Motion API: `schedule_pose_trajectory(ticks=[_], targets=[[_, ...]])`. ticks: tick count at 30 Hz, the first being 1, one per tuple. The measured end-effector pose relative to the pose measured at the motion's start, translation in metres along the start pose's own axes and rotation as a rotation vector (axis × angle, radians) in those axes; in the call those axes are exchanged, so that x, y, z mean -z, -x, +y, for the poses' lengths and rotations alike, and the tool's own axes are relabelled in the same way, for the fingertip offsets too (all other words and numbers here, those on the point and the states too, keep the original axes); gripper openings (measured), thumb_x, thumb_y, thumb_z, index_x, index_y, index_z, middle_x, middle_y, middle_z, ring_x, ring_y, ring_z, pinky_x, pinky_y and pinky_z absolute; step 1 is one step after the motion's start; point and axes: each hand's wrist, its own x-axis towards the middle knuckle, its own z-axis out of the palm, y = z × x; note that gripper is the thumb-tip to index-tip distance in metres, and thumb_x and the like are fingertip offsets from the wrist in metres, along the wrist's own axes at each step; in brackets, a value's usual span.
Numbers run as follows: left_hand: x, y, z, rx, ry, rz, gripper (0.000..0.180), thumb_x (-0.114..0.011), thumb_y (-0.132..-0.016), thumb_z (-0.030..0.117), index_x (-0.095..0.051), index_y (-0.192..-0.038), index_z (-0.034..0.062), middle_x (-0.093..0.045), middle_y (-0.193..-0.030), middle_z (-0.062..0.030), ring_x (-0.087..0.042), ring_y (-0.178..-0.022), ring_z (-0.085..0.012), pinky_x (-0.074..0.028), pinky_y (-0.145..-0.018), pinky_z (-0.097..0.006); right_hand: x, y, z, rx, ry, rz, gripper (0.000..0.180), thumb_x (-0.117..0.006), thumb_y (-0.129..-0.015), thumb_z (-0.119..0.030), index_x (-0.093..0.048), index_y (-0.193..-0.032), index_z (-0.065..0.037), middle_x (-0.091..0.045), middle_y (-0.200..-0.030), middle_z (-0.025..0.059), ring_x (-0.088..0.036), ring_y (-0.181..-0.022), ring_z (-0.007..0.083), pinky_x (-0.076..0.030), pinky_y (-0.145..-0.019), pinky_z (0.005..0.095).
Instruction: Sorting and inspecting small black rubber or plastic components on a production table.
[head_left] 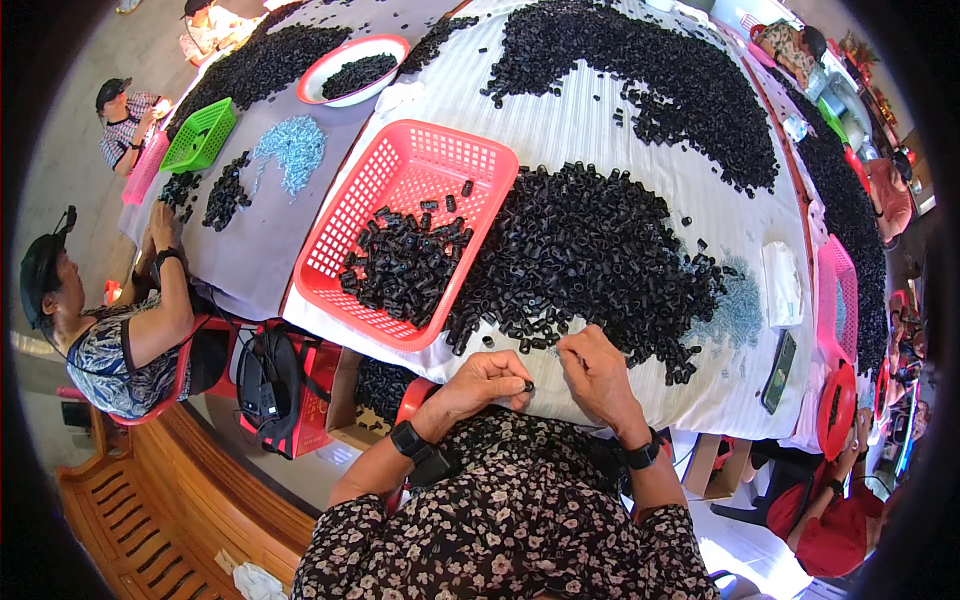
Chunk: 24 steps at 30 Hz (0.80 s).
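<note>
My left hand (487, 384) is closed in a pinch on a small black plastic piece (528, 386), close to the table's near edge. To its right, my right hand (597, 372) has its fingers pressed together; whatever they hold is too small to make out. Just beyond both hands lies a large pile of short black tube-like pieces (585, 250). A red plastic basket (462, 148), partly filled with similar black pieces, stands left of that pile. Tiny pale blue pieces (735, 305) lie scattered at the pile's right end.
A dark phone (779, 371) and a white packet (783, 285) lie at the right. Farther left are a green basket (205, 138), a red-rimmed bowl (398, 45) and a blue heap (292, 150). A co-worker (105, 340) sits at my left; other people surround the tables.
</note>
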Motion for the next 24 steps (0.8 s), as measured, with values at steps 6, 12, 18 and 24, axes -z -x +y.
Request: schedule_pose_trajectory(ticks=[6, 12, 18, 24], targets=[[0.001, -0.001, 0.002, -0.003, 0.026, -0.022, 0.014, -0.062, -0.089, 0.011, -0.06, -0.097, -0.0009, -0.064, -0.083, -0.0067, -0.062, -0.071, -0.0116, -0.051, -0.067, -0.024, -0.008, -0.01, 0.007, 0.097, 0.26, 0.048, 0.007, -0.059, -0.08, -0.003, -0.06, -0.087, -0.005, -0.048, -0.076, 0.0097, -0.054, -0.07, 0.0272, -0.045, -0.06, 0.0371], [0.002, -0.003, 0.002, -0.002, 0.031, -0.033, 0.012, -0.059, -0.09, 0.01, -0.059, -0.097, -0.0003, -0.063, -0.082, -0.0076, -0.061, -0.071, -0.0137, -0.05, -0.068, -0.027, -0.004, -0.013, 0.006, 0.066, 0.293, 0.102, 0.01, -0.063, -0.077, -0.004, -0.059, -0.086, -0.005, -0.049, -0.077, 0.0094, -0.054, -0.073, 0.027, -0.046, -0.06, 0.0375], [0.004, -0.004, 0.0, -0.011, 0.039, -0.045, 0.017, -0.061, -0.089, 0.012, -0.059, -0.097, -0.0022, -0.062, -0.083, -0.0072, -0.06, -0.072, -0.013, -0.049, -0.068, -0.026, -0.018, -0.024, 0.001, 0.142, 0.403, 0.082, 0.013, -0.065, -0.075, -0.006, -0.055, -0.082, -0.004, -0.048, -0.079, 0.0097, -0.054, -0.075, 0.0275, -0.046, -0.063, 0.0372], [0.003, -0.005, 0.001, -0.005, 0.028, -0.038, 0.019, -0.061, -0.089, 0.014, -0.059, -0.098, -0.0024, -0.062, -0.083, -0.0072, -0.06, -0.072, -0.013, -0.049, -0.068, -0.026, -0.021, -0.028, 0.003, 0.153, 0.493, 0.014, 0.017, -0.067, -0.073, -0.01, -0.052, -0.079, -0.004, -0.047, -0.08, 0.01, -0.054, -0.077, 0.0281, -0.046, -0.063, 0.0387]])
